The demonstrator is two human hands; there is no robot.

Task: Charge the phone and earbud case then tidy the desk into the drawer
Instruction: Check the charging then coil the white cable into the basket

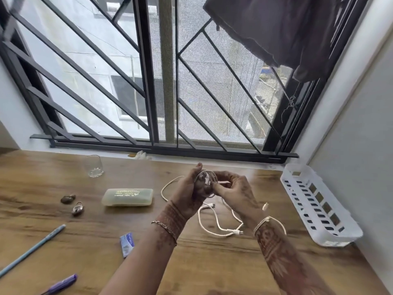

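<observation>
White cable held in two hands above a wooden desk.

The wooden desk is set against a window with dark bars, and a dark cloth is hung at the window's top right. A white basket with slots is laid by the right wall (wood can be seen through the slots). A clear glass is stood far back on the left, and a green case is laid shut near the middle. The white cable is thin and bendy. Part of it is looped round the curled fingers of the left hand, its plug end is pinched by the right hand, and the rest is spread in curls on the desk below.
</observation>
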